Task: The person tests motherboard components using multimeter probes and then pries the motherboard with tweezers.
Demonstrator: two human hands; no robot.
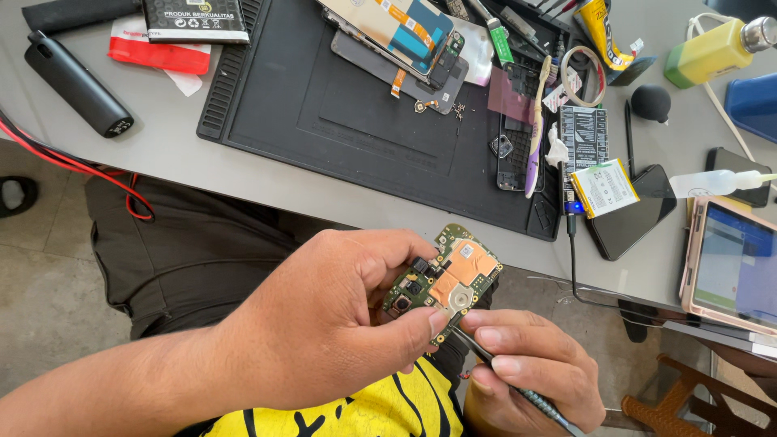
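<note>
Here your left hand point(324, 324) pinches the green circuit board point(445, 279) in its fingers, off the table's near edge point(340, 202), above your lap. Your right hand point(526, 364) grips a thin tool point(486, 356) touching the board's lower edge. The black mat point(340, 113) lies well apart.

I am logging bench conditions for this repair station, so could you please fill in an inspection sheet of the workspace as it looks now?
Surface: grey table bearing a black ribbed work mat.
Job's things: green circuit board with copper shields, held over the lap; thin metal tool with textured handle, tip at the board's lower edge.
Clutter: opened phone screen assembly, black cylinder, purple-and-cream toothbrush, yellow bottle, black phone, tablet in pink case.
Grippers: left hand pinches the board; right hand grips the tool.
Cables: red and black wires; black cable.
Surroundings: tiled floor.
</note>
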